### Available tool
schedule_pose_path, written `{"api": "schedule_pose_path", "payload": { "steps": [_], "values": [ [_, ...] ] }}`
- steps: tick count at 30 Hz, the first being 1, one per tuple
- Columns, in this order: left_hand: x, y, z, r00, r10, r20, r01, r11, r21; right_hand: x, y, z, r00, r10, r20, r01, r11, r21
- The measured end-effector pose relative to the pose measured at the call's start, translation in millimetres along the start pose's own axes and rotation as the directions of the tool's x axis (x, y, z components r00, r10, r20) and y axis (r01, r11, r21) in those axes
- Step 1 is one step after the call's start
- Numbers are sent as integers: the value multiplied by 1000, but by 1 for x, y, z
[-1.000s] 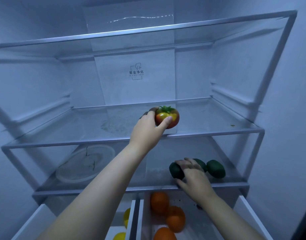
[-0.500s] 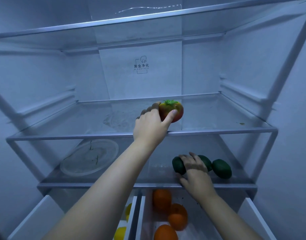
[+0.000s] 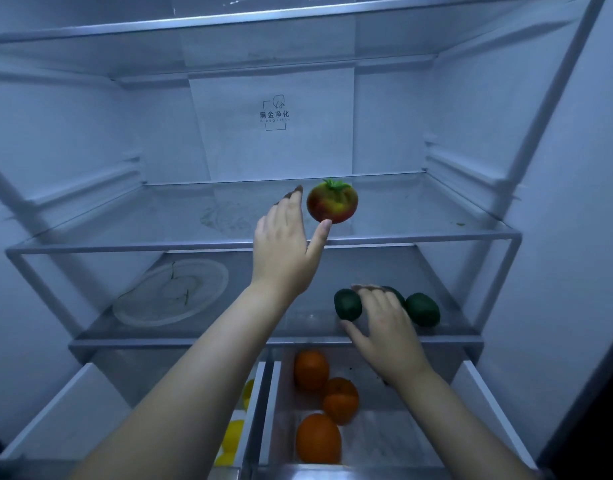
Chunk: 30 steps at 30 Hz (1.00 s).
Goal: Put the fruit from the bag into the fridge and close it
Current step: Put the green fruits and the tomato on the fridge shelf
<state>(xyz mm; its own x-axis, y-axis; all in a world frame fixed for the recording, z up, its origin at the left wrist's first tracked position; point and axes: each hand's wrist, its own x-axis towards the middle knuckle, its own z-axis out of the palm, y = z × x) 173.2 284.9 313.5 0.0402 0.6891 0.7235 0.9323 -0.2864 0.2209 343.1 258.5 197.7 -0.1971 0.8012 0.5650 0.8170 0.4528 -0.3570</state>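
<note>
A red and yellow tomato (image 3: 332,201) with a green stem sits on the middle glass shelf (image 3: 436,233) of the open fridge. My left hand (image 3: 286,242) is just in front of it with fingers spread and straight; only the thumb tip is near the fruit. On the lower shelf (image 3: 263,323) lie three dark green avocados: one on the left (image 3: 347,304), one on the right (image 3: 422,308), and a middle one mostly hidden. My right hand (image 3: 384,327) lies over that middle avocado with relaxed fingers. The bag is out of view.
A cracked clear round lid (image 3: 171,292) lies on the left of the lower shelf. Below, the right drawer (image 3: 485,393) holds three oranges (image 3: 318,438); the left drawer (image 3: 66,403) holds yellow lemons (image 3: 232,441). The top shelf (image 3: 298,15) and fridge side walls frame the space.
My left hand has let go of the tomato and opened, leaving the fruit resting on the middle shelf. My right hand has stayed over the avocados. The camera has moved closer.
</note>
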Motion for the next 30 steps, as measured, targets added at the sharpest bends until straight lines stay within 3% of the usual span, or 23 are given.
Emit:
{"api": "schedule_pose_path", "payload": {
  "steps": [7, 18, 23, 30],
  "values": [
    [-61, -25, -26, 988, 54, 146, -44, 996, -72, -32, -24, -12, 999, 28, -24, -27, 998, 49],
    [-186, -76, -74, 939, -82, 335, 99, 995, -33, -92, -113, 18, 994, 110, 28, -113, 976, 183],
    [-234, -96, -80, 860, -215, 462, 303, 945, -126, -131, -137, 48, 986, 151, 75, -159, 980, 119],
    [-284, -99, -65, 789, -156, 594, 201, 980, -10, -180, -150, 64, 985, 167, 46, -161, 980, -115]
  ]
}}
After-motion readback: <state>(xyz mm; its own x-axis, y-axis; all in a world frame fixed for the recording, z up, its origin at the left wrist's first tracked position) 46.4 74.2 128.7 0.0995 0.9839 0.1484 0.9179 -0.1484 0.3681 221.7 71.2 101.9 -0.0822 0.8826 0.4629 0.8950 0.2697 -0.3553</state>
